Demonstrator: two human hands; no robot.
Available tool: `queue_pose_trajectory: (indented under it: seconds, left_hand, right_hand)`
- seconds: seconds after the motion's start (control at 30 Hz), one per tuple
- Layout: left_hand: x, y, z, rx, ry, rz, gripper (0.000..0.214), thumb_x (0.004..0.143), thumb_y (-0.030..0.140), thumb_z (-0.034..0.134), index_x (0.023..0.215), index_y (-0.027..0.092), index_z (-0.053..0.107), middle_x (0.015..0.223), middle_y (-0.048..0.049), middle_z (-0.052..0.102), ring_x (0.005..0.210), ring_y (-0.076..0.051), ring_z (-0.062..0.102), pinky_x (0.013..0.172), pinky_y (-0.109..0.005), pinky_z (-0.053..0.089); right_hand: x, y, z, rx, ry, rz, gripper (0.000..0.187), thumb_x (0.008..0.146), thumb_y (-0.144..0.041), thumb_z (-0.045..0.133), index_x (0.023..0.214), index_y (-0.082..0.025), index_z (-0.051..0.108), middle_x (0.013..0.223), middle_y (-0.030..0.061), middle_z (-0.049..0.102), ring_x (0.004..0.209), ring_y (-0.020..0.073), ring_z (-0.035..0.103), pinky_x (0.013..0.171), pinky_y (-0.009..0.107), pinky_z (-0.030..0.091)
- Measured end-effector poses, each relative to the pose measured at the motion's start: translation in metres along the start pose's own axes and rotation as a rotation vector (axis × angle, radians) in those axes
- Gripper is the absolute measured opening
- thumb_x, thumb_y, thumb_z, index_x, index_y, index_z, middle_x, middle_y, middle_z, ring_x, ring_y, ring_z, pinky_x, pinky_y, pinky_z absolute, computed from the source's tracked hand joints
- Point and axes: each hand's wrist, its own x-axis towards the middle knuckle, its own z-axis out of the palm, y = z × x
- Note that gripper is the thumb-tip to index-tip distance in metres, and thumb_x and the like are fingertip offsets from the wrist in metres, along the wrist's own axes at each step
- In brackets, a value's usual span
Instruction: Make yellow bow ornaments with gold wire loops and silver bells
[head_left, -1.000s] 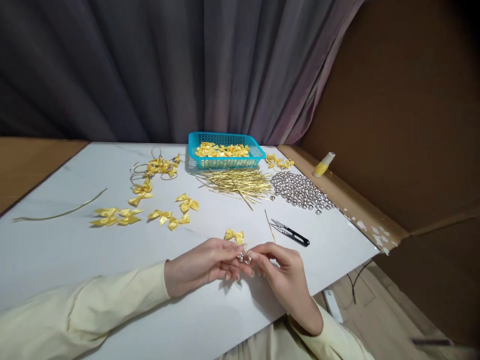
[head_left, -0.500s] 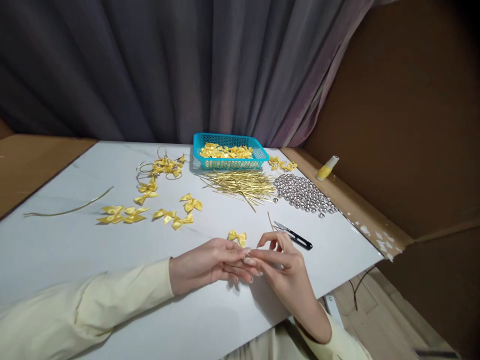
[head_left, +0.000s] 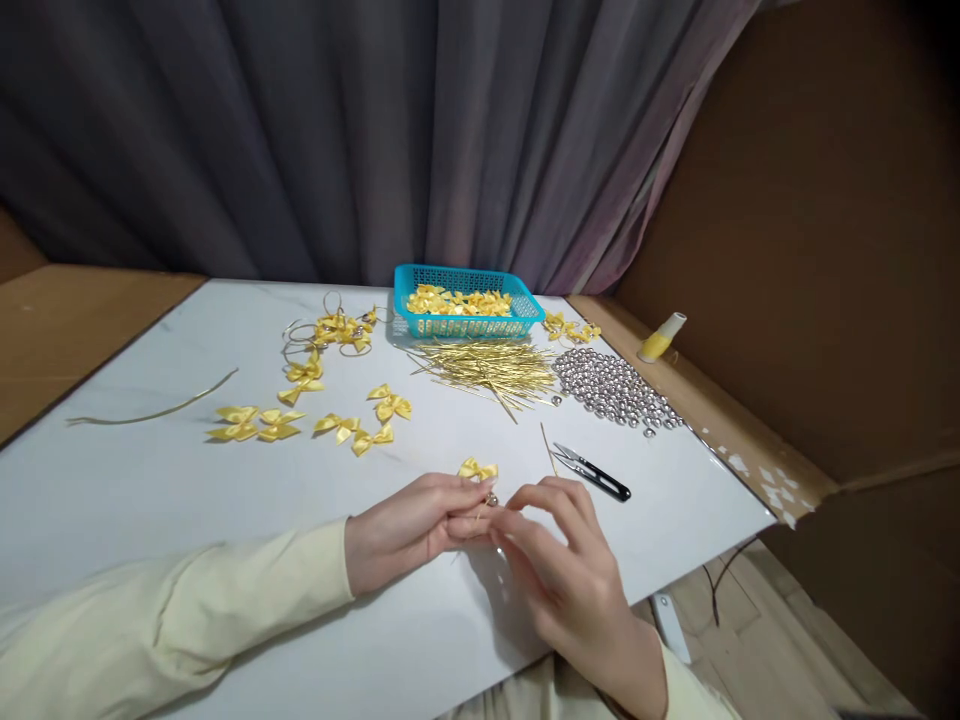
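My left hand (head_left: 420, 520) rests on the white table (head_left: 150, 500) near its front edge, fingers pinched together on a small silver bell (head_left: 491, 497) and a thin gold wire. My right hand (head_left: 559, 560) meets it from the right, its thumb and forefinger pinched at the same small piece. One yellow ribbon bow (head_left: 478, 468) lies just beyond the fingertips. Black-handled snips (head_left: 596, 472) and a single gold wire (head_left: 548, 448) lie to the right of the hands.
A blue basket (head_left: 466, 300) of yellow bows stands at the back. In front of it lie a heap of gold wires (head_left: 487, 368) and a heap of silver bells (head_left: 611, 385). Several loose bows (head_left: 300, 415) lie left of centre. A yellow thread spool (head_left: 660, 338) sits on the cardboard at right.
My right hand has shifted lower and nearer to me, with its fingers still pinched at the bell. The left hand has stayed put. The camera has panned slightly.
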Motion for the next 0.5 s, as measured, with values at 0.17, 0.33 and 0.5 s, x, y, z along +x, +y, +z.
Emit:
queue_pose_trajectory:
  seconds: [0.17,0.33,0.5]
  left_hand:
    - [0.002,-0.001,0.0,-0.081,0.009,-0.009,0.024,0.075,0.033,0.067,0.077,0.01,0.064,0.076,-0.0054,0.062,0.075,-0.014,0.056,0.069,-0.022,0.043]
    - [0.003,-0.001,0.001,-0.144,0.043,-0.017,0.021,0.07,0.028,0.072,0.072,0.009,0.062,0.068,-0.0008,0.057,0.064,-0.009,0.049,0.059,-0.018,0.038]
    - [0.002,0.0,0.002,-0.139,0.028,-0.008,0.024,0.069,0.029,0.073,0.067,0.01,0.058,0.059,0.0028,0.049,0.056,-0.007,0.041,0.053,-0.018,0.033]
  right_hand:
    - [0.002,0.002,0.01,-0.199,-0.167,-0.162,0.039,0.078,-0.001,0.047,0.111,-0.019,0.058,0.11,0.0102,0.057,0.1,0.0235,0.046,0.079,0.038,0.044]
    - [0.004,0.005,0.023,-0.155,-0.069,-0.256,0.027,0.084,-0.002,0.042,0.101,-0.014,0.059,0.1,0.01,0.062,0.098,0.0205,0.048,0.075,0.034,0.043]
    - [0.001,0.006,0.026,-0.131,-0.026,-0.32,0.015,0.083,-0.003,0.047,0.086,-0.011,0.059,0.094,0.0086,0.065,0.092,0.0192,0.051,0.07,0.033,0.04]
